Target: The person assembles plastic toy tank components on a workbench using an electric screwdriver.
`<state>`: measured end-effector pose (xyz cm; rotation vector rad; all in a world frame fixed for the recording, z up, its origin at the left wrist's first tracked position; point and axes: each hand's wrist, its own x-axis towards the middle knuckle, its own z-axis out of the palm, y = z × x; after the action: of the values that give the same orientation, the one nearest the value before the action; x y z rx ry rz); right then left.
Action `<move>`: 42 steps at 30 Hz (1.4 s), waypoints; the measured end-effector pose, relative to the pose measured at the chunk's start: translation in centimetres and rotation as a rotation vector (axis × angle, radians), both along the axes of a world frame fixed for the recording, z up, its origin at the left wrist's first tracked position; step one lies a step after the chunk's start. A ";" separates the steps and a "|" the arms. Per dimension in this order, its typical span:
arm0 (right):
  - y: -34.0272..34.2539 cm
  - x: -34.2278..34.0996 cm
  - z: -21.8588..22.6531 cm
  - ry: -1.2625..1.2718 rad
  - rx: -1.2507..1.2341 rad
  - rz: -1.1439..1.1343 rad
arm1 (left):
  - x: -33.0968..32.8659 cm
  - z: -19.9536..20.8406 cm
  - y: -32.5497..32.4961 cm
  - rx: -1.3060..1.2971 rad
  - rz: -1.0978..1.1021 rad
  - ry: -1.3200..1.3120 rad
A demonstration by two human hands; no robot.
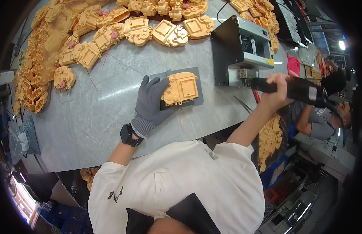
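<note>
A yellow plastic housing (pixel 182 88) with a square recess lies in a dark flat fixture (pixel 200 89) on the bench. My left hand (pixel 151 99), in a grey glove, grips its left side. The index finger rests on the upper left edge and the thumb lies along the lower side. A thin red wire trails below the fixture. My bare right hand (pixel 279 89) is wrapped round a black corded power screwdriver (pixel 306 92), raised off to the right. Its front end points left, close to a black and metal box-shaped machine (pixel 231 50), apparently a screw feeder.
Many yellow housings (pixel 99 37) line the bench's far and left sides, some with red wires. Tweezers (pixel 243 104) lie right of the fixture. A bag of small bluish parts (pixel 27 136) sits at the left edge. Another person (pixel 325 121) is at the right, near more housings (pixel 270 140).
</note>
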<state>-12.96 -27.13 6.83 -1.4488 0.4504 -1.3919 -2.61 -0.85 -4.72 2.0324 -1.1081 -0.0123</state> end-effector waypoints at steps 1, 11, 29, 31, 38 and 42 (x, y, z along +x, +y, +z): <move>-0.1 0.2 -0.3 -0.016 0.020 0.042 | -0.1 -0.4 0.1 0.000 0.005 -0.012; 1.2 -1.6 -2.8 0.125 0.074 -0.007 | 0.0 -0.6 0.3 0.007 -0.007 0.008; 0.3 0.2 -0.3 -0.008 0.011 0.041 | 0.0 -0.1 0.3 -0.020 0.000 -0.014; 0.4 0.3 -0.4 0.006 0.010 0.017 | 0.0 -0.2 0.3 -0.018 -0.006 -0.022; 0.3 0.4 -0.6 0.041 -0.023 0.023 | -0.1 0.2 0.4 -0.001 -0.004 -0.006; 0.5 0.7 -0.5 0.128 -0.050 0.015 | 0.0 0.1 0.2 -0.027 -0.020 -0.003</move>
<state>-12.28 -26.62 6.33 -1.5851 0.4874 -1.3119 -2.64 -0.67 -4.65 1.9977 -1.1241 -0.0044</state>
